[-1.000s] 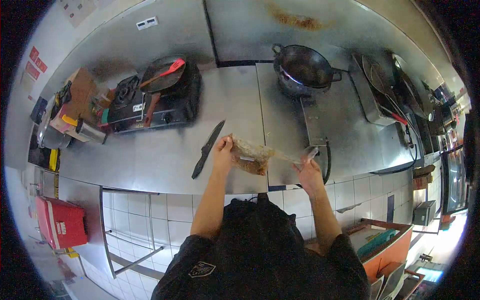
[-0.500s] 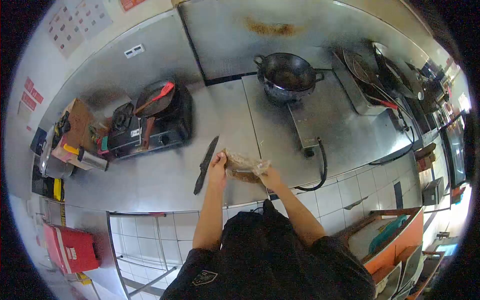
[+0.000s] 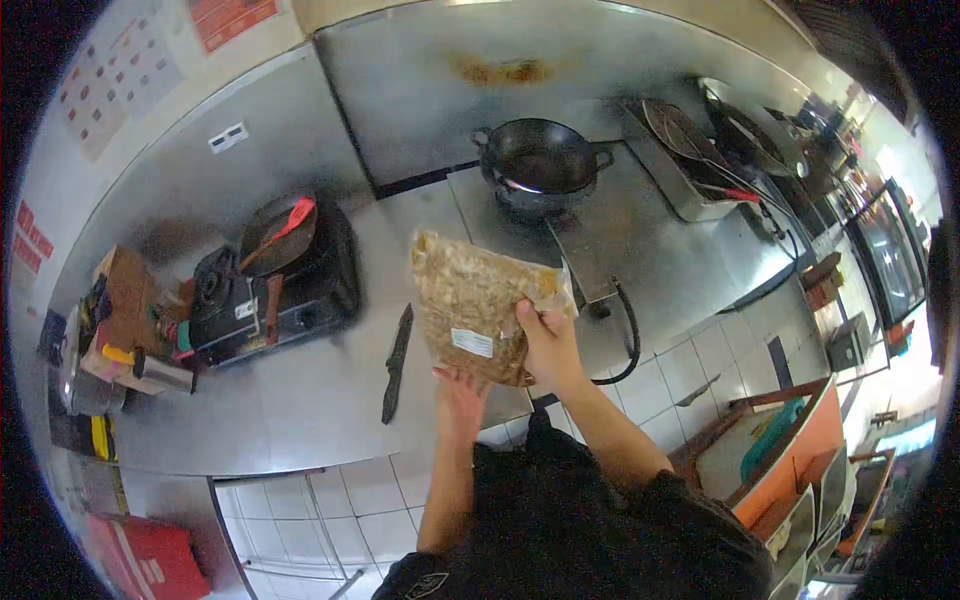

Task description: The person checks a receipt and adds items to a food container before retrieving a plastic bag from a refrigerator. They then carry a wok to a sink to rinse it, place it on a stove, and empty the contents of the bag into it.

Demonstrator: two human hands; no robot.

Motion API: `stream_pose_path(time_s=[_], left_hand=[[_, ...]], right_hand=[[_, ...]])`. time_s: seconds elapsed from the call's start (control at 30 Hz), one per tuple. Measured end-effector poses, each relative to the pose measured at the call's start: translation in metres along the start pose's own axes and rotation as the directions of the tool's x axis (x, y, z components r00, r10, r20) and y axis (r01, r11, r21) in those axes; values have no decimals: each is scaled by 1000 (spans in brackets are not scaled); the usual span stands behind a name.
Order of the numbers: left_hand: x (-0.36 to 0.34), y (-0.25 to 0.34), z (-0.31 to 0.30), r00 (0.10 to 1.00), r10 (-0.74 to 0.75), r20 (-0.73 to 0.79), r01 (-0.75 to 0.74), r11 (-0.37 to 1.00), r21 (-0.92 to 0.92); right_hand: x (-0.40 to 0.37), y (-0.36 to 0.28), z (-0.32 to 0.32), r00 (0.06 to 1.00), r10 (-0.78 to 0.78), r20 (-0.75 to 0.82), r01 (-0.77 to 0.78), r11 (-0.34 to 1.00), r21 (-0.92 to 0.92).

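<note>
A clear plastic bag of brownish food (image 3: 470, 290) with a small white label is raised above the steel counter, its broad face toward me. My right hand (image 3: 548, 345) grips its right side, thumb on the front. Below the bag's lower edge, my left hand (image 3: 461, 395) supports it with fingers stretched out, the tips partly behind the bag. What the food is, I cannot make out. To the left of the bag, a black knife (image 3: 396, 365) lies on the counter, touched by neither hand.
A black wok (image 3: 540, 165) sits on a burner behind the bag. At left stands a portable stove (image 3: 330, 275) with a pan (image 3: 285, 240) and red brush (image 3: 298, 212). A cardboard box (image 3: 135, 300) is further left. A hose (image 3: 633, 335) hangs over the counter's front edge.
The bag has been lifted and turned from edge-on to face me. My left hand has shifted from its left end to underneath, while my right hand keeps hold of the right side.
</note>
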State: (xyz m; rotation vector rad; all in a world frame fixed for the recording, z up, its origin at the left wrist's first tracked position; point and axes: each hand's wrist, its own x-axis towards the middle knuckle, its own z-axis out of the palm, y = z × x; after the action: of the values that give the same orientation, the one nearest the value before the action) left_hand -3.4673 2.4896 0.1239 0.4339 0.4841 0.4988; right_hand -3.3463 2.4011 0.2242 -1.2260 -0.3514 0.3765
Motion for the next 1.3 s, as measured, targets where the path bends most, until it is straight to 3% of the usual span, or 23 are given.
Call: stream_pose_path(time_s=[0.03, 0.07, 0.23, 0.27, 0.3, 0.4, 0.47, 0.5, 0.53, 0.6, 0.63, 0.7, 0.73, 0.77, 0.83, 0.9, 0.93, 1.0, 1.03, 1.1, 1.2, 1.27, 1.3], left_hand=[[0, -7, 8, 983, -83, 166, 109, 982, -157], [5, -7, 18, 981, -91, 170, 117, 982, -148], [46, 24, 107, 949, 296, 105, -299, 954, 17], [56, 30, 127, 946, 299, 122, -305, 952, 36], [67, 34, 147, 895, 424, 141, -440, 890, 121], [115, 41, 216, 759, 636, 140, -638, 683, 356], [170, 49, 242, 565, 752, 340, -682, 193, 705], [192, 51, 264, 483, 753, 447, -659, -23, 752], [214, 51, 287, 407, 724, 557, -609, -240, 756], [259, 46, 326, 346, 638, 688, -493, -501, 712], [281, 45, 342, 344, 629, 698, -485, -517, 705], [325, 40, 365, 440, 456, 773, -309, -732, 608], [345, 35, 374, 442, 456, 772, -300, -736, 607], [362, 28, 382, 521, 354, 777, -306, -772, 557], [387, 19, 388, 600, 253, 759, -310, -802, 511], [406, 8, 391, 702, -42, 711, -358, -884, 300], [410, 2, 394, 709, -38, 704, -353, -884, 308], [410, -8, 404, 739, -262, 620, -293, -955, -54], [414, -9, 407, 746, -261, 613, -293, -955, -50], [421, -7, 417, 773, -396, 495, -302, -917, -262], [419, -4, 427, 742, -461, 487, -345, -885, -312], [410, -4, 431, 723, -479, 499, -360, -876, -320], [408, -4, 433, 698, -494, 518, -370, -869, -330]], right_hand=[[7, 4, -3, 1000, -4, -13, 4, 1000, 1], [16, 12, -9, 999, 26, 25, -26, 1000, 15], [65, -1, -22, 1000, -6, 27, 3, 994, 107], [80, -9, -23, 992, 129, -12, -120, 950, 288], [98, -15, -25, 964, 267, -18, -228, 857, 462], [170, -11, -27, 986, 167, 2, -123, 716, 687], [218, -7, -37, 984, 165, 63, -155, 634, 758], [238, -8, -42, 982, 149, 119, -184, 563, 805], [255, -12, -48, 981, 150, 120, -184, 541, 821], [286, -18, -57, 927, 336, 168, -309, 427, 850], [301, -12, -62, 906, 371, 204, -363, 433, 825], [321, 0, -73, 883, 364, 295, -431, 385, 816], [326, 6, -78, 855, 356, 376, -496, 353, 794], [322, 3, -86, 851, 360, 383, -503, 346, 792], [294, -17, -110, 737, 528, 421, -662, 443, 605], [266, -22, -148, 692, 466, 552, -717, 535, 447], [252, -18, -168, 666, 442, 601, -728, 562, 394], [229, -15, -203, 629, 427, 649, -742, 578, 340], [219, -17, -217, 627, 450, 636, -736, 609, 295], [212, -24, -239, 624, 470, 624, -727, 642, 244], [215, -34, -263, 656, 554, 513, -682, 726, 88], [236, -46, -273, 837, 377, 396, -340, 926, -163], [256, -57, -277, 930, 141, 340, -40, 957, -287]])
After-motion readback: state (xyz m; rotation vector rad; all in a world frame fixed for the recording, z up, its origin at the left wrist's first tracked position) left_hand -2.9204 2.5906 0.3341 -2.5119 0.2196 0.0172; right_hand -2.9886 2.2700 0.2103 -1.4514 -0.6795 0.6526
